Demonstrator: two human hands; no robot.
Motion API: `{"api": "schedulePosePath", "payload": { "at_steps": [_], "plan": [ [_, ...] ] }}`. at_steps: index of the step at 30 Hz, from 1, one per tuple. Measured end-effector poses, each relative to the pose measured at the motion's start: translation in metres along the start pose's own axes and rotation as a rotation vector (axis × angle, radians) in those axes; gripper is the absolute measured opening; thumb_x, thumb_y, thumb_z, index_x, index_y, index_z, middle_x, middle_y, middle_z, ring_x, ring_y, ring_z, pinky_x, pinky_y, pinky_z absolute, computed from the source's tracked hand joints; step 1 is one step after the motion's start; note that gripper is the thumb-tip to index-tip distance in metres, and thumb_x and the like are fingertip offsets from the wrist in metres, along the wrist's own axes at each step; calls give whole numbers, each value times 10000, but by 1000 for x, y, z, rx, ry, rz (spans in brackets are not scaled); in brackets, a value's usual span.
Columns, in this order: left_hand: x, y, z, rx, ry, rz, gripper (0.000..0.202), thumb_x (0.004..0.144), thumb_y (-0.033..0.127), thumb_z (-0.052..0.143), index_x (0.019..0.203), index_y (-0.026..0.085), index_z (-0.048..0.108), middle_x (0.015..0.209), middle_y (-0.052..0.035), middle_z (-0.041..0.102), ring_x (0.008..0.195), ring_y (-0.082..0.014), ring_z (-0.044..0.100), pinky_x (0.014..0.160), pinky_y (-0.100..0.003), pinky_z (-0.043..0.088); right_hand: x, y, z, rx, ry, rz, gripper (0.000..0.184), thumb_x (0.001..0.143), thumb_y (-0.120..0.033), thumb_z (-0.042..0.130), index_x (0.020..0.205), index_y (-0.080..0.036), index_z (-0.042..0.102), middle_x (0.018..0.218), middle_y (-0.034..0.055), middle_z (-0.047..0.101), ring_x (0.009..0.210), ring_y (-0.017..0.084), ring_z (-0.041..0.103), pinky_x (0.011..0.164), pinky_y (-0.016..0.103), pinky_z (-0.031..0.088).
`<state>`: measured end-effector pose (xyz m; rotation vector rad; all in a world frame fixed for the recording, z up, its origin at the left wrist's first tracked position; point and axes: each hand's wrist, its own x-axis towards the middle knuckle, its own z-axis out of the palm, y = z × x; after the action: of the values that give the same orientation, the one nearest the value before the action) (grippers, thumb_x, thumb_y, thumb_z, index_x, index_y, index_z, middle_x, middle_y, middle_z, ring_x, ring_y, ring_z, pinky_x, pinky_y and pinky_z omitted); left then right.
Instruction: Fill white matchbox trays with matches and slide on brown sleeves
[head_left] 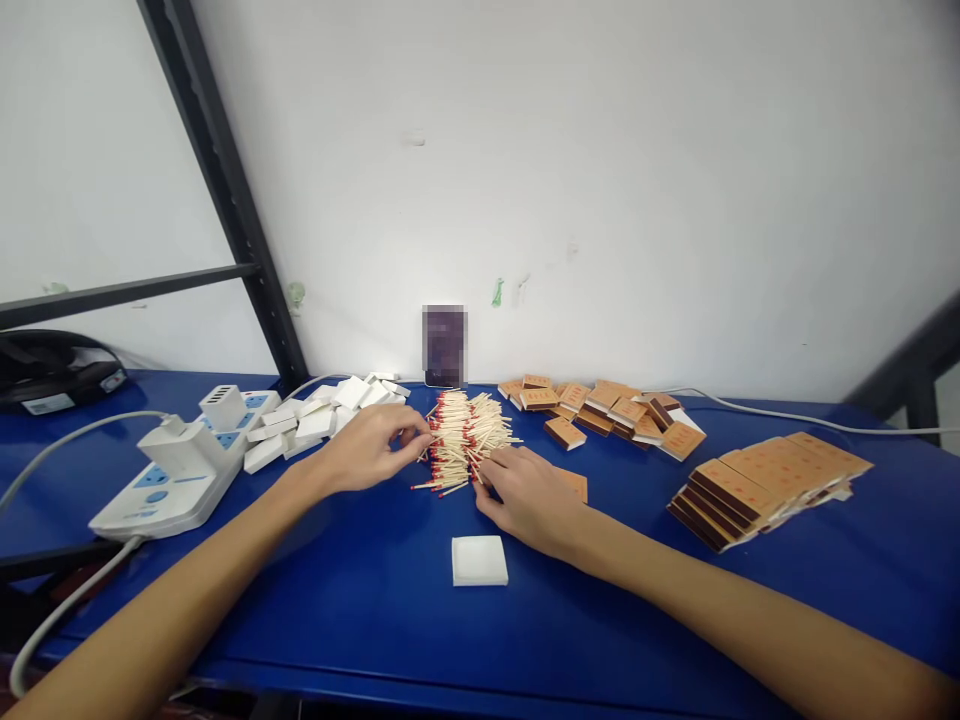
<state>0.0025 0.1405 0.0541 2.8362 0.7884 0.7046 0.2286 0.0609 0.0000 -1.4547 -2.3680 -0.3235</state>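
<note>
A heap of red-tipped matches [457, 440] lies between my two hands. On its left edge, the curled fingers and thumb of my left hand [371, 442] draw together; whatever they hold is too small to make out. At the heap's front right, my right hand [529, 497] has its fingers bent down and closed on matches, their tips partly hidden. In front of the heap sits a white matchbox tray [480, 561]. Part of a tan matchbox sleeve [576, 485] shows behind my right hand.
White trays [349, 394] are piled at the back left, beside a power strip [172, 480] with chargers. Tan matchboxes [600, 405] lie scattered at the back right. Stacked tan sleeves [780, 475] stand farther right. A pixelated phone-like object [445, 345] leans on the wall.
</note>
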Motion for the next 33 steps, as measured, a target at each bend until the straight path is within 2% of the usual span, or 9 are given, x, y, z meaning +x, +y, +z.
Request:
{"api": "schedulePosePath", "payload": {
  "at_steps": [2, 6, 9, 13, 16, 18, 22, 27, 33],
  "plan": [
    [4, -3, 9, 17, 58, 71, 227, 927, 301, 485, 819, 167, 633, 668, 2, 585, 633, -135, 509, 618, -270, 384, -2, 2, 0, 10, 6, 3, 155, 891, -161, 514, 780, -161, 623, 800, 68, 657, 750, 189, 592, 707, 311, 391],
    [1, 3, 24, 82, 36, 266, 209, 926, 229, 448, 864, 160, 635, 707, -21, 594, 674, -155, 504, 643, -290, 387, -12, 6, -7, 36, 3, 10, 167, 885, -164, 515, 740, -170, 598, 744, 44, 630, 696, 169, 556, 676, 300, 379],
    [-3, 7, 27, 90, 34, 317, 240, 941, 201, 402, 870, 155, 627, 719, -30, 596, 665, -156, 488, 640, -296, 382, -24, 6, -16, 152, 1, -38, 197, 906, -178, 491, 730, -177, 579, 722, 29, 609, 676, 154, 529, 653, 285, 376],
    [-7, 9, 19, 123, -39, 248, 242, 927, 221, 391, 807, 167, 594, 722, -29, 585, 682, -159, 486, 652, -297, 376, -36, 1, -28, 383, 25, -190, 221, 941, -197, 440, 773, -179, 583, 739, 31, 585, 693, 151, 505, 657, 285, 388],
    [-12, 10, 10, 175, -154, 176, 191, 889, 263, 442, 795, 174, 582, 724, -21, 578, 678, -161, 488, 654, -301, 366, -40, -2, -32, 405, 19, -266, 192, 940, -234, 459, 812, -183, 593, 757, 30, 576, 709, 155, 503, 684, 303, 394],
    [-14, 11, 6, 194, -245, 127, 158, 870, 288, 480, 828, 177, 585, 747, -20, 590, 690, -167, 506, 653, -301, 363, -41, -2, -31, 388, 13, -252, 175, 932, -254, 478, 812, -184, 584, 769, 32, 578, 712, 159, 505, 668, 303, 392],
    [-16, 10, 4, 196, -354, 55, 120, 861, 270, 491, 840, 185, 572, 753, -18, 598, 674, -166, 527, 631, -291, 350, -38, 8, -25, 326, 61, -118, 142, 938, -211, 459, 874, -178, 581, 825, 44, 591, 748, 168, 518, 679, 303, 404],
    [-18, 7, 6, 160, -377, 47, 102, 854, 192, 461, 795, 185, 543, 713, -7, 585, 629, -147, 504, 600, -278, 322, -30, 25, -20, 86, 0, -80, 185, 962, -214, 460, 1059, -183, 614, 970, 88, 583, 859, 216, 513, 770, 363, 410],
    [-18, 17, 2, -62, -361, -4, 95, 830, 184, 490, 763, 176, 556, 565, 53, 416, 507, -96, 342, 522, -241, 280, -26, 30, -15, -29, -56, -104, 198, 985, -231, 447, 907, -183, 622, 939, 75, 580, 809, 196, 485, 739, 340, 366]
  ]
}}
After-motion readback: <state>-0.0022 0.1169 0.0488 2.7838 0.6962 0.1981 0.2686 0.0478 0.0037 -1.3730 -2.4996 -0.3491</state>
